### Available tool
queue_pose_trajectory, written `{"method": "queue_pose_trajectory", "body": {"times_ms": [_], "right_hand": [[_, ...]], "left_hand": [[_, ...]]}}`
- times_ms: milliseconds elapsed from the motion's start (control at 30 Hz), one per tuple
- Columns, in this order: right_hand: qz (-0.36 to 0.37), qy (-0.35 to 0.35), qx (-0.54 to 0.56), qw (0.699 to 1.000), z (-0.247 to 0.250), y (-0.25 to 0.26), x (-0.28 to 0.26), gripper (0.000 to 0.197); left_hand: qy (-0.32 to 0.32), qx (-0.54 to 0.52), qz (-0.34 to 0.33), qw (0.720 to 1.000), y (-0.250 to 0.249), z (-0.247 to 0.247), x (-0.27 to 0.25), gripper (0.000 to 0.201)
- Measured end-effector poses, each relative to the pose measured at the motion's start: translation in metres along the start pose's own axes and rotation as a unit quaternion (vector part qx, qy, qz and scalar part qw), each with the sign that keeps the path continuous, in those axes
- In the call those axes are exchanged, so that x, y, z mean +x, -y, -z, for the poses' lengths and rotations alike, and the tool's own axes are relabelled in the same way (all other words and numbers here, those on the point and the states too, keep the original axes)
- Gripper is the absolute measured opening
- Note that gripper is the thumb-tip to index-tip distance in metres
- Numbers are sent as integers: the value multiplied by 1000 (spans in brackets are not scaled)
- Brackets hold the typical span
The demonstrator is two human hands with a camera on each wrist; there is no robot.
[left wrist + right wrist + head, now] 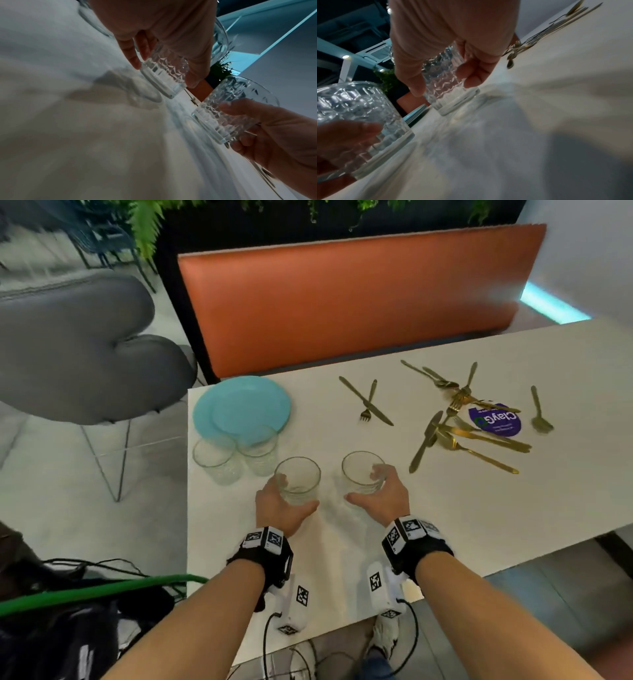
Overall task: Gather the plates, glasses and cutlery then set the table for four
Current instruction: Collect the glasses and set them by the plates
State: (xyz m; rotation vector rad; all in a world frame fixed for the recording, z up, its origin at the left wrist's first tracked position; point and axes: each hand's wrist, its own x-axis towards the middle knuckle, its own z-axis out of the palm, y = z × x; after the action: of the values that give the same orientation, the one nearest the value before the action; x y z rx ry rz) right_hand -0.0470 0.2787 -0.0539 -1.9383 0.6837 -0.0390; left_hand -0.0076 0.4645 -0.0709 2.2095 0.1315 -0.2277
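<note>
Gripping one empty glass (297, 480) each (362, 472), both hands (279, 508) (387, 496) flank them.

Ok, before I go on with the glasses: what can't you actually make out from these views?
- Plate count: the blue plates are stacked, head view shows about two; lower ones hidden.
- Cutlery count: the gold cutlery pile overlaps itself and partly covers a purple sticker.
- Whether the glass in the left hand or the glass in the right hand touches the table: wrist views blurred.
</note>
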Motion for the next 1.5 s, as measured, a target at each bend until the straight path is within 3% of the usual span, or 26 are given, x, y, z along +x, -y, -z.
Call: {"method": "queue_pose_trajectory", "body": {"times_ms": [300, 533, 800, 1200, 1500], "right_hand": [[42, 66, -47, 996, -55, 18, -16, 78], [53, 91, -67, 992, -75, 31, -23, 82], [32, 93, -46, 994, -82, 38, -19, 83], [20, 155, -69, 985, -82, 48, -8, 83], [16, 172, -93, 981, -83, 51, 0, 76]], "left_hand": [[-66, 0, 51, 997, 43, 43, -5, 78], [-61, 3, 67, 996, 43, 53, -3, 86], [-62, 16, 98, 993, 33, 52, 5, 87], [-82, 10, 142, 986, 29, 46, 16, 82], [-82, 6, 142, 986, 30, 45, 16, 84]]}}
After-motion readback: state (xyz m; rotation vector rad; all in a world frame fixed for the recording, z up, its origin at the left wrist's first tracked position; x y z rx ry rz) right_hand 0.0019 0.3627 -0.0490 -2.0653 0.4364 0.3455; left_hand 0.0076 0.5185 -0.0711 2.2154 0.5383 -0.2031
